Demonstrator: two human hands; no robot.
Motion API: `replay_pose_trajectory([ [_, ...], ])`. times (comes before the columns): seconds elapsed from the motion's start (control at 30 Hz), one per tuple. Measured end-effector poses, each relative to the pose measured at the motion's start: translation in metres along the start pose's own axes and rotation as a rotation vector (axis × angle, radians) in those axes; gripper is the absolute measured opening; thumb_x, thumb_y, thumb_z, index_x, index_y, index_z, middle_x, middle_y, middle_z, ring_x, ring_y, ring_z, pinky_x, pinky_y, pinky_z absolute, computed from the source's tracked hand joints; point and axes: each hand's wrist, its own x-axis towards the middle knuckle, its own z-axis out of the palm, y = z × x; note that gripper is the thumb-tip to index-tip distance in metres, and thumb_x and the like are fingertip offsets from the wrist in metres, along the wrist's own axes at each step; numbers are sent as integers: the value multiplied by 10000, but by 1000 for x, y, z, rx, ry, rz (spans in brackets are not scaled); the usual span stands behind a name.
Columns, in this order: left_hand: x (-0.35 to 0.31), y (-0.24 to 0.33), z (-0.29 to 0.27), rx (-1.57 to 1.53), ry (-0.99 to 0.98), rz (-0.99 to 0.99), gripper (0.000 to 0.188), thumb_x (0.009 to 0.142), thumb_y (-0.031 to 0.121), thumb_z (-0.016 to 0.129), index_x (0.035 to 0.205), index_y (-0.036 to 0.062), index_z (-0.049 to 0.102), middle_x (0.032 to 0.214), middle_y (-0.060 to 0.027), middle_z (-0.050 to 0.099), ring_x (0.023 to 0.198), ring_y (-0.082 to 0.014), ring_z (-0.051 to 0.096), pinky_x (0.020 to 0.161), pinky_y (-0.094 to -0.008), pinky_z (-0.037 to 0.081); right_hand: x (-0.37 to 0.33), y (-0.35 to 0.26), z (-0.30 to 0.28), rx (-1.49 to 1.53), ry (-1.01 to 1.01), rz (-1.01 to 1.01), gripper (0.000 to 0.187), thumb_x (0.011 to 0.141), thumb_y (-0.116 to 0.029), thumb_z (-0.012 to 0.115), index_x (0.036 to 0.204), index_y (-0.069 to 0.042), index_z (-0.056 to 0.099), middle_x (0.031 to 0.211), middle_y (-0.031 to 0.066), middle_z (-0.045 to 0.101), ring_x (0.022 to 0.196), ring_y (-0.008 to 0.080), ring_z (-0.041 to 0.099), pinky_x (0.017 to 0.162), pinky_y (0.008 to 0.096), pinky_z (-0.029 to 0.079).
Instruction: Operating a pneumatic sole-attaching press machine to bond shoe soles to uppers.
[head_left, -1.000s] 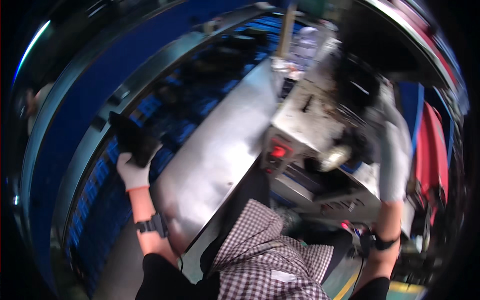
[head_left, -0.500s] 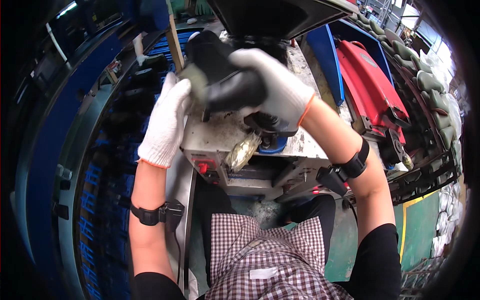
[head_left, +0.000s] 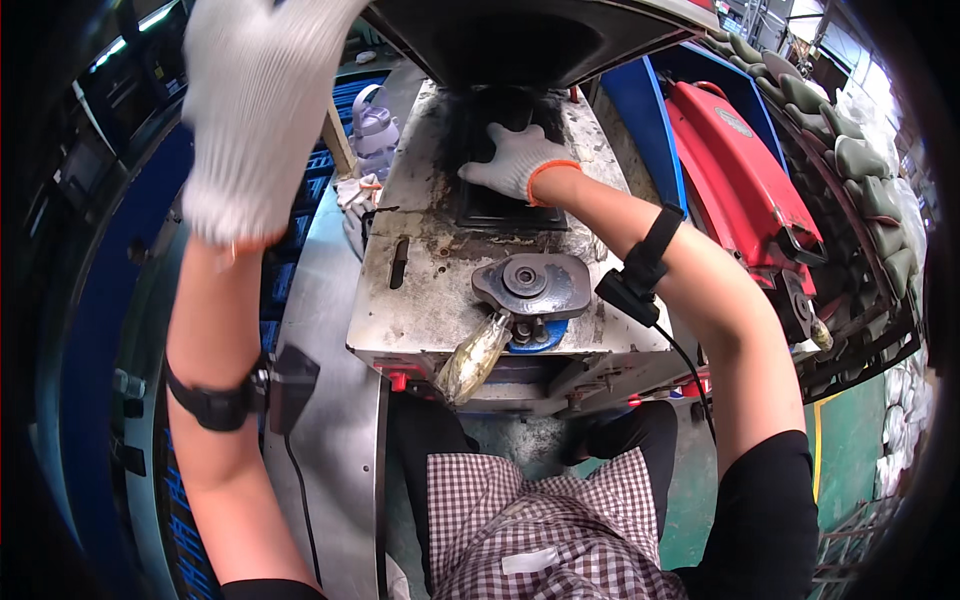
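Observation:
My right hand point(head_left: 520, 165), in a white knit glove with an orange cuff, has its fingers spread over a black rectangular plate point(head_left: 510, 215) on the worn white machine top point(head_left: 420, 290). Nothing shows in its grasp. Raised high at the upper left is my gloved left hand point(head_left: 245, 120), very near the camera. Its fingers run out past the top edge, so their pose is hidden. Behind the plate a large dark lid point(head_left: 490, 45) tilts upward. A dark metal clamp block point(head_left: 530, 285) with a round boss sits on the near side, and its handle point(head_left: 475, 360) is wrapped in clear plastic.
A lilac bottle point(head_left: 375, 135) and a pair of gloves point(head_left: 355, 195) stand left of the machine, by a metal ledge point(head_left: 335, 400). To the right are a blue bin wall point(head_left: 640, 110), a red machine cover point(head_left: 735, 165) and a rack of green padded pieces point(head_left: 865, 175).
Both hands have parted from the dark curved piece they held, which no longer shows in them. My left hand rose toward the upper left; my right hand moved onto the black plate.

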Motion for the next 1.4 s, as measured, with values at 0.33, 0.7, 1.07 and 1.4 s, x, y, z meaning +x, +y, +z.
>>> replay_pose_trajectory([
  [0.33, 128, -39, 92, 659, -741, 283, 534, 999, 437, 553, 1403, 103, 657, 1348, -220, 693, 1176, -428, 682, 1056, -479, 517, -93, 39, -37, 303, 296, -250, 756, 964, -567, 623, 1502, -38, 570, 1393, 276, 636, 1311, 419, 615, 1121, 455, 480],
  [0.7, 74, -16, 109, 502, -1280, -259, 396, 1050, 410, 587, 1189, 72, 740, 1007, -151, 722, 890, -271, 693, 808, -390, 551, -287, 17, 91, 1588, -361, -50, 405, 1112, -326, 566, 1320, 20, 608, 1004, 98, 733, 815, 154, 687, 731, 298, 571],
  [1.07, -57, -31, 93, 411, -1434, -506, 485, 960, 575, 641, 936, 110, 775, 660, -39, 659, 621, -147, 631, 650, -338, 494, -251, -41, 105, 2619, -992, -175, 542, 1097, -368, 543, 1562, -110, 441, 1568, 151, 519, 1411, 320, 524, 1141, 500, 465],
  [1.4, -75, -41, 94, 452, -1315, -339, 520, 985, 570, 615, 1010, 84, 797, 887, -117, 762, 844, -250, 724, 819, -358, 531, -270, 13, 78, 2699, -872, -88, 396, 1045, -481, 620, 1187, -111, 644, 886, 4, 599, 761, 181, 510, 759, 359, 449],
])
